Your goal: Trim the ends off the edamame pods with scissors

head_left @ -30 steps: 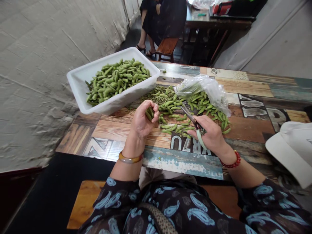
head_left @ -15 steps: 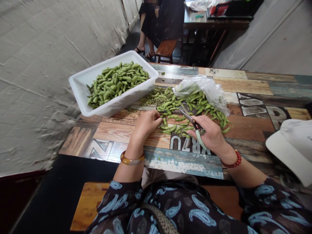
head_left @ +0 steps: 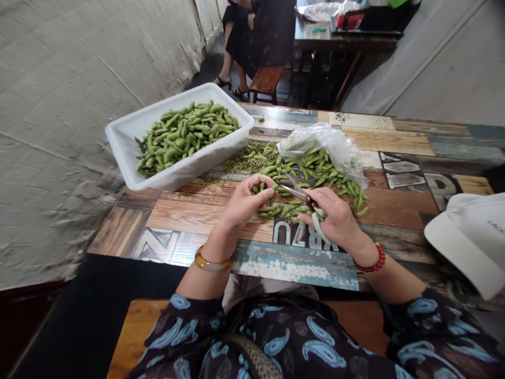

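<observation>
My left hand (head_left: 251, 199) is closed in a pinch on a green edamame pod (head_left: 275, 187), whose end pokes out past the fingertips. My right hand (head_left: 333, 213) grips a pair of scissors (head_left: 294, 190) with pale green handles. The blades are parted and point left, with their tips close to the pod. Loose edamame pods (head_left: 288, 209) lie on the table below both hands. Behind them a larger heap of pods (head_left: 321, 163) spills from a clear plastic bag (head_left: 339, 147). A pile of small trimmed bits (head_left: 250, 158) lies left of the bag.
A white plastic tub (head_left: 189, 171) full of pods (head_left: 189, 129) stands at the left of the patterned table (head_left: 189, 218). On the right lies a white cap (head_left: 465, 231). Beyond the table, a person (head_left: 264, 42) sits on a wooden stool (head_left: 266, 79) by another table (head_left: 335, 42).
My left hand has risen from the tabletop with a pod in its fingers. The scissors have come slightly left and their blades have opened wider near the pod. The view has shifted a little.
</observation>
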Available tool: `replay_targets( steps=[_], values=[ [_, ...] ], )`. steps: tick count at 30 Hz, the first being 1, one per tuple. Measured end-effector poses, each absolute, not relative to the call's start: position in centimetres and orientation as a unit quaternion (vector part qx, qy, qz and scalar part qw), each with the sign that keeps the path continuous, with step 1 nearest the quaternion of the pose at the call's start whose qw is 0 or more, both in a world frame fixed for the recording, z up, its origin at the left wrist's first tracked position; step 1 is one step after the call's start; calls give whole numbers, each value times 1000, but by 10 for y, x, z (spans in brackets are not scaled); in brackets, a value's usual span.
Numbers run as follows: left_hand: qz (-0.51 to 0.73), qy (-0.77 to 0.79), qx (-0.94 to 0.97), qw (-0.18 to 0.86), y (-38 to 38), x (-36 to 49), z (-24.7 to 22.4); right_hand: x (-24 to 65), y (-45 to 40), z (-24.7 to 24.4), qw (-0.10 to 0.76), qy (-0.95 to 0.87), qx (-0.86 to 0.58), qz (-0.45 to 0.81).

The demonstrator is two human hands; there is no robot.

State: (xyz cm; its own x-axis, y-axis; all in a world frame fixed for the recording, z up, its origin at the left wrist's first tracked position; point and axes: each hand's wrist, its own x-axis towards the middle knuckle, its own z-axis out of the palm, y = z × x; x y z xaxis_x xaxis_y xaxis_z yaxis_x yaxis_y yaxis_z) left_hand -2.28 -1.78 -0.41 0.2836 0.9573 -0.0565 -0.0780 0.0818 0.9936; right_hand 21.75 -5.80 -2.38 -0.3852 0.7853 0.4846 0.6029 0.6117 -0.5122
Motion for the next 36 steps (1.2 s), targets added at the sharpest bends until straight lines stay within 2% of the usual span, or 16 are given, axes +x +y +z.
replay_targets(
  steps=[7, 28, 36],
  values=[
    [377, 397, 523, 654, -24, -13, -3, 215, -57, -23, 330, -844, -402, 132],
    [382, 343, 559, 651, -27, -5, -2, 215, -56, -28, 342, -854, -362, 149],
    [381, 342, 577, 637, -27, -7, -3, 215, -60, -25, 324, -846, -397, 147]
  ],
)
